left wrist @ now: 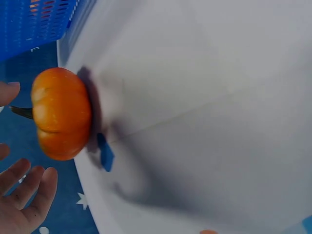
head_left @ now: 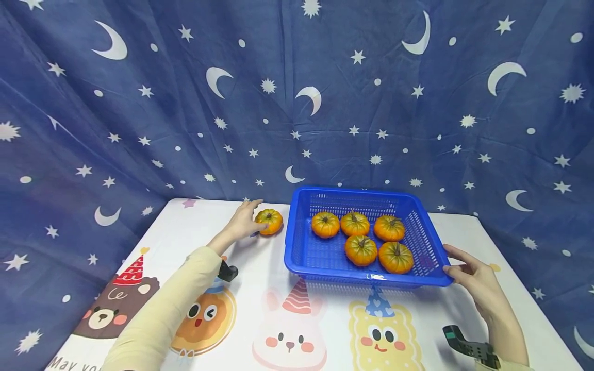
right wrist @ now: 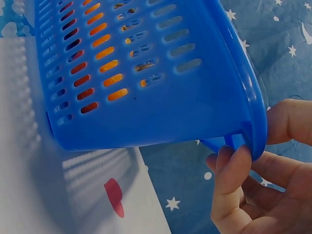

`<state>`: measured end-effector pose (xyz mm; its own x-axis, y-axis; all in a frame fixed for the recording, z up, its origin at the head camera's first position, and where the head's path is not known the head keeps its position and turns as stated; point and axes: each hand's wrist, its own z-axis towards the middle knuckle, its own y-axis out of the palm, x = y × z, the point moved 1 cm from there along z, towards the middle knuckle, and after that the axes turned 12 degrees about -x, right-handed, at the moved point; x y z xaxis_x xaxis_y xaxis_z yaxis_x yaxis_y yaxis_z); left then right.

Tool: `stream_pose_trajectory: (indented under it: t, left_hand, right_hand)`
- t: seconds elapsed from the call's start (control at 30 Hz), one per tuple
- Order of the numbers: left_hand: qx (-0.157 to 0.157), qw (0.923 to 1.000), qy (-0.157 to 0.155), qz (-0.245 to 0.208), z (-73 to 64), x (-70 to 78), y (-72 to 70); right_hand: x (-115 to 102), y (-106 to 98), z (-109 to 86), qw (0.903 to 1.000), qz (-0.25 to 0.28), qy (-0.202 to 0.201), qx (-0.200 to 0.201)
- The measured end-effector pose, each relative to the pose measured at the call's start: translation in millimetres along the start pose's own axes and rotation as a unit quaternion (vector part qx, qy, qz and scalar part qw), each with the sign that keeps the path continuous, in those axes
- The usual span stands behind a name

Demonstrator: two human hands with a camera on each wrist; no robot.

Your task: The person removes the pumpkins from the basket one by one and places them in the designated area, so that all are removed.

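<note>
Beside pumpkin (head_left: pixel 271 221), left hand (head_left: pixel 241 221) spread, right (head_left: pixel 478 281) gripping basket (head_left: pixel 334 273)

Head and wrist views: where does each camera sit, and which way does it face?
Head: worn on the head, facing forward and down at the basket; left hand and right hand show.
Left wrist: on that wrist, facing the lone pumpkin; left fingers show.
Right wrist: on that wrist, facing the basket's side; right fingers grip its rim.
Head and left wrist share the lone pumpkin.
</note>
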<state>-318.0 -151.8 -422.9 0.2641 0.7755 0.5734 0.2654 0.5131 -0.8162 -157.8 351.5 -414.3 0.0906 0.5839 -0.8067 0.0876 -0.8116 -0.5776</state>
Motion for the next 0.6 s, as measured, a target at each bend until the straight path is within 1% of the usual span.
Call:
stream_pose_trajectory:
  t: [0.17,0.3,0.43,0.6]
  left_hand:
    - [0.004,0.9999,0.015,0.001,-0.4,7.2,-5.0]
    - [0.006,0.9998,0.020,0.007,-0.7,15.7,-9.7]
    - [0.004,0.9997,0.022,0.004,-1.6,25.8,-15.7]
    - [0.004,0.9992,0.039,0.007,-2.3,40.3,-22.2]
  right_hand:
    - [0.2,-0.5,0.0,1.0000,0.000,0.005,-0.002]
    - [0.5,-0.4,-0.2,0.9999,0.000,0.011,-0.004]
    - [0.6,-1.2,-0.1,1.0000,0.007,0.002,-0.005]
    - [0.6,-2.3,0.5,0.9999,0.014,-0.006,-0.007]
